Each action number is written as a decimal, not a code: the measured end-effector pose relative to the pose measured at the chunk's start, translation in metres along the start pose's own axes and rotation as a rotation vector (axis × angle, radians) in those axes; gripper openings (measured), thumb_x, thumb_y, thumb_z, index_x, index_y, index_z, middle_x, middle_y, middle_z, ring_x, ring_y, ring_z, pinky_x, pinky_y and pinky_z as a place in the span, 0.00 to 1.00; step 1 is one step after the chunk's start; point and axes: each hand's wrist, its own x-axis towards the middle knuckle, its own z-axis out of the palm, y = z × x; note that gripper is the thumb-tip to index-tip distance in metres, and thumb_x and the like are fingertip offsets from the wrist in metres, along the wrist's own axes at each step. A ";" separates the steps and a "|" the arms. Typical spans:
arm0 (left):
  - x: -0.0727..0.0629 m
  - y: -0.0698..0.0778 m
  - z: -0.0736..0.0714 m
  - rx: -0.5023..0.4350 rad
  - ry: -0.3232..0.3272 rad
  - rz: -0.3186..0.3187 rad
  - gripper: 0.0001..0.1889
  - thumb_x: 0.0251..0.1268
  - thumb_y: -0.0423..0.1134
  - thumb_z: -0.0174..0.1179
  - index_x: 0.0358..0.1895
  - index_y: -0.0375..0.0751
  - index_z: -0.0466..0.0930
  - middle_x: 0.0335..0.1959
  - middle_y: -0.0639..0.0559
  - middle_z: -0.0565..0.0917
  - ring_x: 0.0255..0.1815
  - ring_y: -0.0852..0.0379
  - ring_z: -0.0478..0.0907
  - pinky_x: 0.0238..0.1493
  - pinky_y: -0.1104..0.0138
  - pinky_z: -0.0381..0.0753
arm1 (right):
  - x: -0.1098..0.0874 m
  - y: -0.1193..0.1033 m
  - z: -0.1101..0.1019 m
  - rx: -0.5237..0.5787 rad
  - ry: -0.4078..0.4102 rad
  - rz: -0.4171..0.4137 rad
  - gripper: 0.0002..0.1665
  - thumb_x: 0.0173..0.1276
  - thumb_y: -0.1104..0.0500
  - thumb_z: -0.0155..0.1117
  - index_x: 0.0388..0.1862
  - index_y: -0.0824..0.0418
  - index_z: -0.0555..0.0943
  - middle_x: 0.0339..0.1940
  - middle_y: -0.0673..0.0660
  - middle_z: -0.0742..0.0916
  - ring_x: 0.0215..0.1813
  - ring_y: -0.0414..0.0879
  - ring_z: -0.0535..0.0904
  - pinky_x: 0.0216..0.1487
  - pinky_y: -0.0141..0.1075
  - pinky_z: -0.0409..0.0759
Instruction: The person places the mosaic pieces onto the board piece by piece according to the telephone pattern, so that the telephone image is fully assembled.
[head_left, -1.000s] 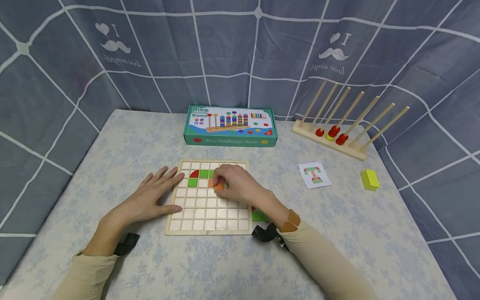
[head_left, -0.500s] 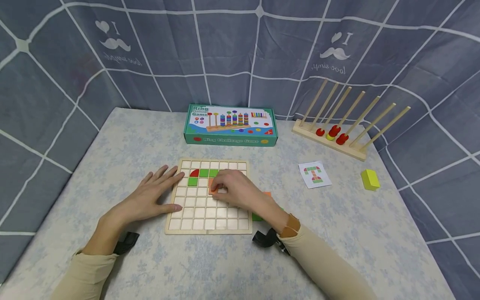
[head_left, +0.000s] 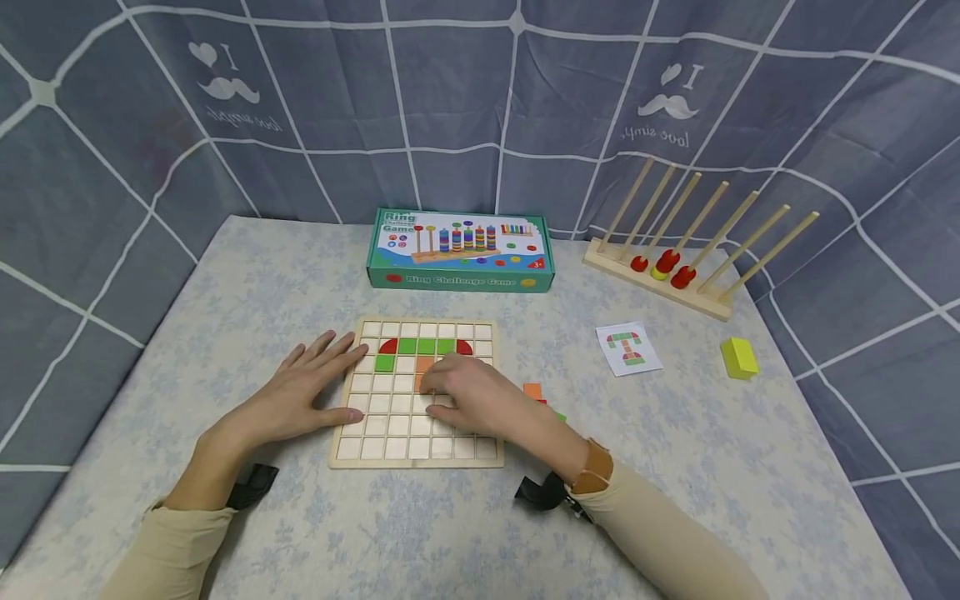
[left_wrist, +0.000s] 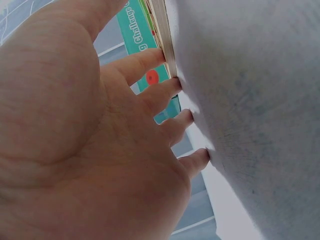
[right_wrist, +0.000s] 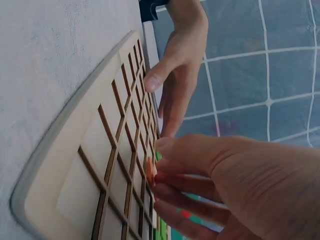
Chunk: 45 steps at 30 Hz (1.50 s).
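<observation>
My left hand [head_left: 292, 400] lies spread at the left edge of the wooden grid board [head_left: 416, 461], fingertips and thumb on or against its rim. Over the board's middle is my right hand [head_left: 476, 392], its thumb apart from the fingers. Those fingertips are at an orange square tile [head_left: 418, 382] set in the grid and partly cover it. Directly above sits another orange tile [head_left: 424, 364]. A row of green tiles [head_left: 427, 346] runs between two red quarter-round tiles [head_left: 388, 346]. One green tile [head_left: 384, 363] lies under the left red one. In the right wrist view, orange tile [right_wrist: 151, 171] shows near the fingertips.
Loose tiles, one orange [head_left: 532, 391], lie right of the board, partly behind my right forearm. A pattern card [head_left: 629, 349] and yellow block [head_left: 740, 358] are farther right. Behind stand a green game box [head_left: 461, 280] and a peg rack [head_left: 660, 287] with red and yellow rings.
The second orange tile went from my right hand's pinch into the cell below the first. My right thumb has parted from the fingers, uncovering the right red tile. The left hand stays put.
</observation>
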 end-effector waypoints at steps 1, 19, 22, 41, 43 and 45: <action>0.000 0.000 0.000 0.000 -0.001 -0.001 0.50 0.65 0.62 0.71 0.85 0.47 0.59 0.87 0.38 0.53 0.87 0.29 0.43 0.79 0.28 0.41 | -0.002 0.002 -0.001 0.021 0.005 0.003 0.12 0.75 0.56 0.71 0.53 0.57 0.89 0.53 0.50 0.90 0.59 0.46 0.84 0.61 0.39 0.83; -0.001 0.000 -0.001 0.006 -0.005 -0.012 0.50 0.65 0.63 0.70 0.85 0.48 0.58 0.87 0.37 0.53 0.87 0.29 0.42 0.80 0.29 0.40 | -0.065 0.065 -0.036 0.223 0.129 0.250 0.18 0.70 0.60 0.75 0.58 0.59 0.88 0.54 0.53 0.90 0.52 0.50 0.84 0.55 0.47 0.85; -0.002 0.001 -0.001 0.003 -0.002 -0.014 0.50 0.65 0.63 0.70 0.85 0.48 0.58 0.87 0.38 0.53 0.87 0.29 0.42 0.80 0.29 0.40 | -0.071 0.074 -0.041 0.234 0.130 0.291 0.19 0.68 0.60 0.77 0.57 0.59 0.88 0.54 0.53 0.90 0.52 0.50 0.84 0.57 0.48 0.84; -0.001 -0.001 0.001 0.003 -0.005 -0.010 0.51 0.65 0.63 0.70 0.85 0.48 0.57 0.87 0.38 0.53 0.87 0.30 0.42 0.80 0.30 0.40 | -0.081 0.090 -0.037 0.213 0.088 0.326 0.11 0.61 0.62 0.82 0.41 0.55 0.89 0.36 0.49 0.86 0.39 0.46 0.80 0.43 0.37 0.79; -0.001 -0.001 0.001 0.002 -0.005 -0.012 0.51 0.65 0.63 0.70 0.85 0.48 0.57 0.87 0.38 0.53 0.87 0.30 0.42 0.80 0.30 0.39 | -0.082 0.092 -0.037 0.212 0.084 0.320 0.13 0.60 0.62 0.83 0.43 0.56 0.89 0.37 0.49 0.87 0.40 0.47 0.81 0.45 0.38 0.79; -0.001 -0.001 0.001 0.004 -0.006 -0.014 0.51 0.65 0.63 0.70 0.85 0.48 0.57 0.87 0.38 0.53 0.87 0.30 0.42 0.80 0.30 0.39 | -0.082 0.093 -0.036 0.207 0.082 0.311 0.15 0.59 0.63 0.83 0.44 0.56 0.89 0.38 0.49 0.87 0.41 0.47 0.81 0.45 0.38 0.80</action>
